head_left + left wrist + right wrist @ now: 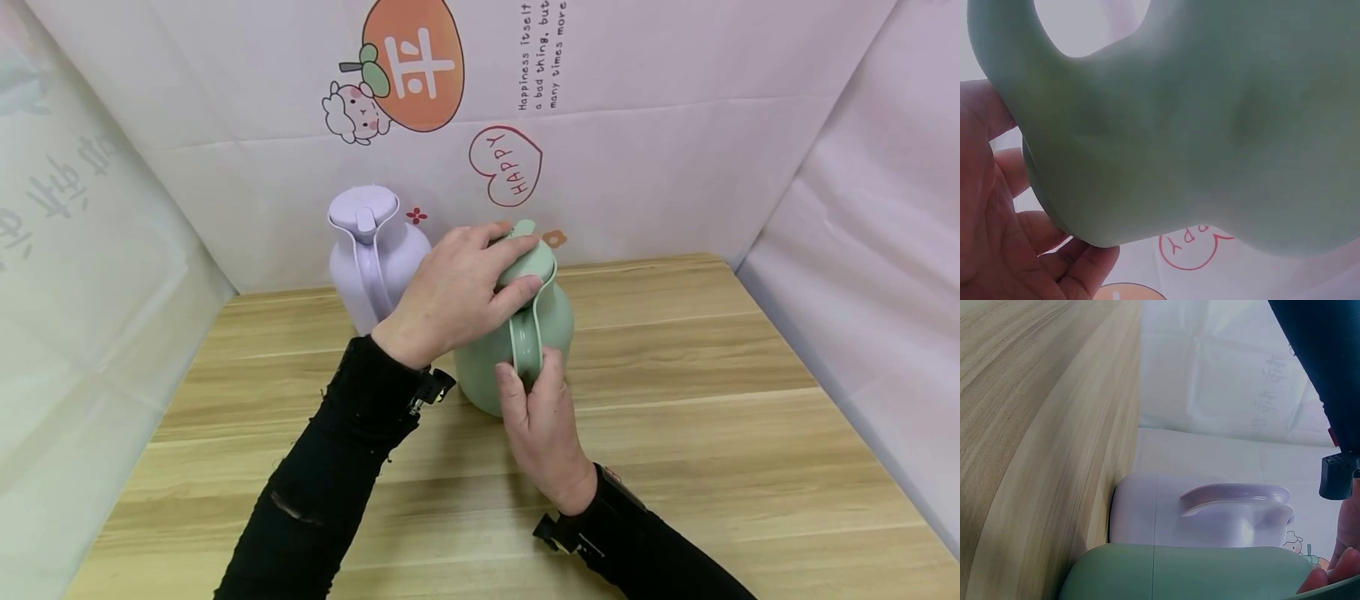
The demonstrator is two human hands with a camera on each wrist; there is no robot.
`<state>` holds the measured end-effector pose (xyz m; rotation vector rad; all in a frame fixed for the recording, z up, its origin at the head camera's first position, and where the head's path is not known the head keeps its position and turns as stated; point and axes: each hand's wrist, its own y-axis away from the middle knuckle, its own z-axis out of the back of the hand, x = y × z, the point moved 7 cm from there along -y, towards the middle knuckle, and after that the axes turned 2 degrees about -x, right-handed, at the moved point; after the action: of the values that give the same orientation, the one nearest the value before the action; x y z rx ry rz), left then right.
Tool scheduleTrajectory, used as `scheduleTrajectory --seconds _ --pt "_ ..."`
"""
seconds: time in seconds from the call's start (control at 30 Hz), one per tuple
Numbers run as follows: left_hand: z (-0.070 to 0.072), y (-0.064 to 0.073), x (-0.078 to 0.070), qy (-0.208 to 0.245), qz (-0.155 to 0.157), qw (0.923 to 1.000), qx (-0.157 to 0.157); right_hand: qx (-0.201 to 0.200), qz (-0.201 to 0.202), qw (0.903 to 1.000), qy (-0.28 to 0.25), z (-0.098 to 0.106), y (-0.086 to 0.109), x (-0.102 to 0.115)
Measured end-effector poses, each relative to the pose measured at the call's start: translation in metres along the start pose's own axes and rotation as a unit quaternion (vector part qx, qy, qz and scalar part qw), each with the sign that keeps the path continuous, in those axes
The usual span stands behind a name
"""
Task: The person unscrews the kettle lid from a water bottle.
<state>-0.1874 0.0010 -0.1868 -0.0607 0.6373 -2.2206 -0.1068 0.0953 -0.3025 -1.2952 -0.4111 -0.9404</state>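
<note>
A green thermos jug (487,375) stands on the table, its handle facing the person. My left hand (465,287) grips the jug's lid (531,265) from the left, thumb and fingers spread across it. In the left wrist view the fingers (1088,269) bend round the lid's edge. Lower down, my right hand (543,425) holds the handle (527,342) with the thumb on one side and fingers on the other. Behind the left wrist is a lilac thermos jug (352,275), partly hidden; its handle shows in the right wrist view.
The wood-grain table (675,400) extends on both sides of the jugs. A white printed cloth (637,167) hangs close behind them, and more white cloth (90,275) closes off the left and right sides.
</note>
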Motion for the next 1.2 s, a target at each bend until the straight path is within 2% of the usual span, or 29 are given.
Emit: scheduleTrajectory --seconds 0.13,0.3,0.43,0.57,0.73,1.2 --pt "-0.0003 -0.0001 0.0029 0.020 0.004 0.9997 0.012 0.002 0.000 1.0000 -0.003 -0.0002 0.0003 0.0002" --pt "-0.0001 -0.0033 0.0056 0.040 0.005 0.9981 0.046 0.001 0.006 1.0000 -0.006 -0.0006 0.0006 0.0009" --pt "0.0000 -0.0061 0.0033 0.031 -0.010 0.9972 0.067 0.002 0.006 1.0000 -0.006 -0.0007 0.0006 0.0016" --pt "-0.0004 -0.0065 0.0024 0.021 -0.010 0.9964 0.081 0.002 0.006 1.0000 -0.004 -0.0004 0.0001 0.0022" --pt "-0.0001 -0.0061 0.0012 0.013 -0.010 0.9968 0.078 0.002 0.001 1.0000 -0.004 -0.0001 -0.0005 0.0021" --pt "-0.0010 -0.0051 -0.0008 -0.011 -0.009 0.9991 0.040 0.003 -0.007 1.0000 -0.002 0.0001 0.0005 0.0007"
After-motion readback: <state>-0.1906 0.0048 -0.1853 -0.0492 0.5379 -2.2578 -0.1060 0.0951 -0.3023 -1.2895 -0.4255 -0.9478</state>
